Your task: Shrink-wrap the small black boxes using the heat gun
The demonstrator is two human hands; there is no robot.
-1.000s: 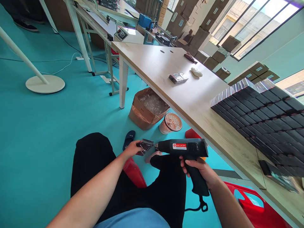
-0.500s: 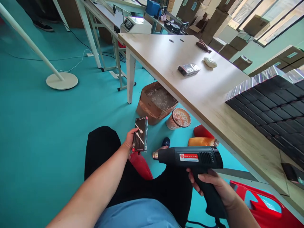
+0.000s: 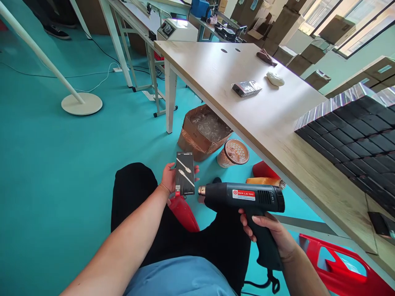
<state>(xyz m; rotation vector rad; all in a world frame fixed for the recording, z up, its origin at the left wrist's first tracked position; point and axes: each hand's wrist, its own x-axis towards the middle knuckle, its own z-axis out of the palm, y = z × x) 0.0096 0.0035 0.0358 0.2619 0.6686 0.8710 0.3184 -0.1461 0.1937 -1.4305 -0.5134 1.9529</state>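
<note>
Left hand (image 3: 169, 179): fingers grasp a light, stiff, slick-looking boxed white cable (image 3: 185, 173) from behind. Right hand (image 3: 268, 235): fingers clench a heat gun (image 3: 243, 195) by its grip, nozzle just beside the left fingers.

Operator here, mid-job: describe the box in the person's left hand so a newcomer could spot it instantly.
Below the near edge of the pale wooden table, look to the person's left hand: it holds up a slim black box printed with a white cable, beside the nozzle of the black heat gun. Unlike the black boxes stacked on the table, it is alone.
</note>
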